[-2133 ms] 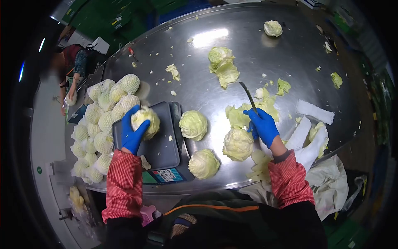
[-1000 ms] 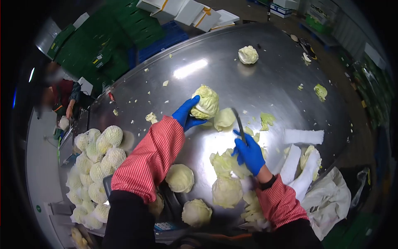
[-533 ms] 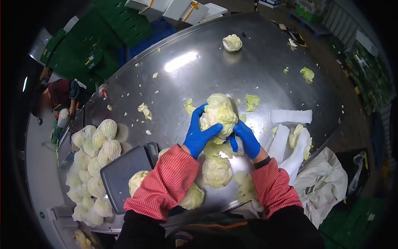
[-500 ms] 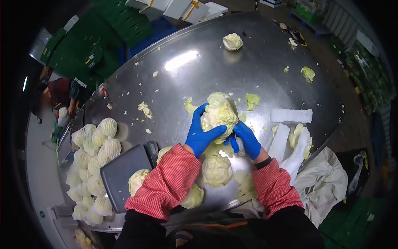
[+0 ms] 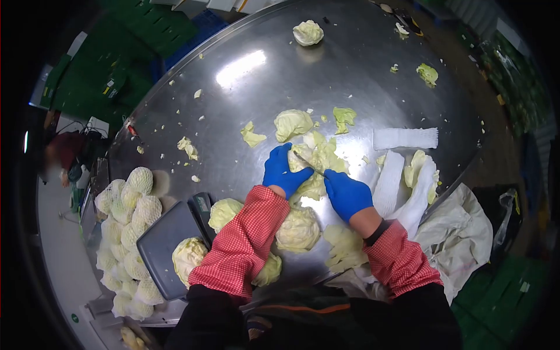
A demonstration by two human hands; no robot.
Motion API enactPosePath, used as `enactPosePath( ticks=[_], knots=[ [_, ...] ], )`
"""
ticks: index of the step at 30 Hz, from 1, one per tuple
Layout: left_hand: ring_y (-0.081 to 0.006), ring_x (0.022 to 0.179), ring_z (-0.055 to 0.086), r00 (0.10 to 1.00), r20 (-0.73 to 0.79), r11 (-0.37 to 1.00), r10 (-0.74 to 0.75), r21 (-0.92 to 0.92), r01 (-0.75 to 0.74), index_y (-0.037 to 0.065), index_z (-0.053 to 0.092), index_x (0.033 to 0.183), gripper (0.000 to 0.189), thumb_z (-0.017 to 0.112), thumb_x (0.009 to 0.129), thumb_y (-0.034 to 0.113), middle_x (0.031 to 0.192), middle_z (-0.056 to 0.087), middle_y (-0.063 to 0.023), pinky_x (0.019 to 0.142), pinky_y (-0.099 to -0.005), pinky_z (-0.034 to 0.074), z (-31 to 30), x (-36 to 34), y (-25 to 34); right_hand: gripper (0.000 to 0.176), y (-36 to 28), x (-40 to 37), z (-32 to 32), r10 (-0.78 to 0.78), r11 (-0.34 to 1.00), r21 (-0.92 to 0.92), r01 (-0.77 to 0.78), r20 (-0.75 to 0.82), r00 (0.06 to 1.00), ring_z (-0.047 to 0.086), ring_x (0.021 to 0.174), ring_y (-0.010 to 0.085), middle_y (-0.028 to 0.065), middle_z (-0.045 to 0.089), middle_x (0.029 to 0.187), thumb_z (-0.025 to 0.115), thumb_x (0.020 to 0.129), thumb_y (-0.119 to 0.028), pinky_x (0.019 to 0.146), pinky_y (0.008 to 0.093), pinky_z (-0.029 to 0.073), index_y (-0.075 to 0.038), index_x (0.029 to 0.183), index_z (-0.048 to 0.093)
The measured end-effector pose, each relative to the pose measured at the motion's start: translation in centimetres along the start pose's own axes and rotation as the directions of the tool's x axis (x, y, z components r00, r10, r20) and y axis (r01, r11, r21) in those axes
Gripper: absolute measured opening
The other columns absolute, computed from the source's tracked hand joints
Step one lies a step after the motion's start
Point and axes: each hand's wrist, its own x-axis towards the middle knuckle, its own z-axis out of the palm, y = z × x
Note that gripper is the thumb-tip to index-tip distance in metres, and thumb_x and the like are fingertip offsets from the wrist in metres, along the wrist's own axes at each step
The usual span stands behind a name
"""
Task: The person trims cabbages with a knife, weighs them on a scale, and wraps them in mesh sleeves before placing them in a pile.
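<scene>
My left hand (image 5: 284, 172), in a blue glove, is wrapped round the left side of a pale cabbage (image 5: 299, 158) at the middle of the metal table. In my right hand (image 5: 348, 193), also gloved in blue, is a knife (image 5: 307, 163) whose blade lies over the cabbage. Loose leaves (image 5: 328, 156) spread beside and under it. A detached outer leaf (image 5: 293, 125) rests just beyond my left hand. Nearer my body sits another cabbage (image 5: 298, 230), with a flattened leaf (image 5: 344, 248) to its right.
Net-wrapped cabbages (image 5: 129, 242) are piled at the left beside a grey scale tray (image 5: 166, 248). White foam nets (image 5: 405, 139) and a white sack (image 5: 455, 239) are at the right. One cabbage (image 5: 308, 33) stands far back. A person (image 5: 65, 153) is at the far left.
A large outer leaf has come off the cabbage and lies beyond it. The knife blade now shows over the cabbage, which sits lower. The whole view has shifted, and the person's posture differs.
</scene>
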Motion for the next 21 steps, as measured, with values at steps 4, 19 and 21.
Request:
enactPosePath(
  ticks=[4, 19, 21],
  knots=[
    [-0.0373, 0.113, 0.049, 0.986, 0.085, 0.986, -0.143, 0.097, 0.135, 0.005, 0.041, 0.132, 0.090, 0.077, 0.061, 0.048, 0.125, 0.046, -0.0209, 0.096, -0.0423, 0.042, -0.3, 1.1, 1.0, 0.010, 0.9, 0.8, 1.8, 0.038, 0.991, -0.131, -0.034, 0.027, 0.999, 0.063, 0.067, 0.0302, 0.0133, 0.062, 0.080, 0.048, 0.087, -0.016, 0.058, 0.0429, 0.051, -0.009, 0.091, 0.054],
    [-0.0375, 0.119, 0.045, 0.993, -0.020, 0.993, 0.115, -0.021, -0.115, 0.001, 0.039, 0.133, 0.089, 0.079, 0.064, 0.039, 0.130, 0.044, -0.0228, 0.101, -0.0419, 0.037, 0.1, -0.9, -0.5, 0.052, 0.8, 7.4, 2.0, 0.226, 0.962, 0.138, -0.234, 0.072, 0.971, 0.062, 0.096, 0.0335, 0.0203, 0.062, 0.110, 0.055, 0.083, -0.049, 0.082, 0.0406, 0.049, -0.007, 0.115, 0.057],
    [-0.0372, 0.122, 0.043, 0.992, -0.019, 0.991, 0.125, -0.056, -0.126, 0.002, 0.037, 0.134, 0.089, 0.080, 0.064, 0.038, 0.132, 0.042, -0.0228, 0.102, -0.0416, 0.036, -0.1, -1.3, -0.9, 0.045, 0.7, 8.9, 1.4, 0.236, 0.956, 0.103, -0.273, 0.277, 0.931, 0.062, 0.096, 0.0329, 0.0194, 0.063, 0.107, 0.054, 0.084, -0.044, 0.083, 0.0408, 0.049, -0.010, 0.114, 0.057]
  ],
)
